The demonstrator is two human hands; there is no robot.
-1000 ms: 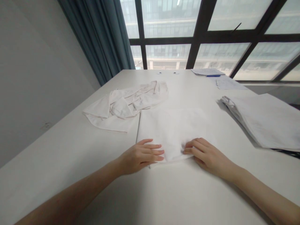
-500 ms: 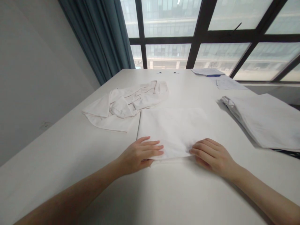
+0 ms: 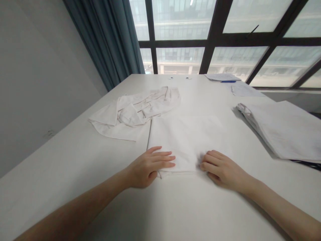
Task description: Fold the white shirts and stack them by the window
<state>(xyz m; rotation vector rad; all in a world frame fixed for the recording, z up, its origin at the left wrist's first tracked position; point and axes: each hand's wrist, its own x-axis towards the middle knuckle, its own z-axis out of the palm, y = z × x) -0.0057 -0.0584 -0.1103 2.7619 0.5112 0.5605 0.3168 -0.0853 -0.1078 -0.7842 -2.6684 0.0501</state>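
Note:
A folded white cloth (image 3: 187,137) lies in front of me on the white table. My left hand (image 3: 147,167) rests flat on its near left part, fingers stretched out and slightly spread, the thumb tucked low by the near edge. At the near right corner, my right hand (image 3: 222,170) has its fingers curled together on the fabric. The fingertips there are a little blurred, and the thumb is mostly beneath them. Beyond the left side of the folded cloth, a crumpled white cloth (image 3: 130,115) with thin seam lines spreads out loosely.
On the right lies a stack of folded white fabric (image 3: 288,130), with something black under its near edge. Papers (image 3: 222,77) and a blue pen (image 3: 228,81) are at the far right. A blue curtain (image 3: 107,40) and windows stand behind the white table (image 3: 175,214).
My right hand has shifted slightly left, and the near edge of the folded cloth now lies a little lower and straighter. My left hand stays almost in place, its thumb drawn back.

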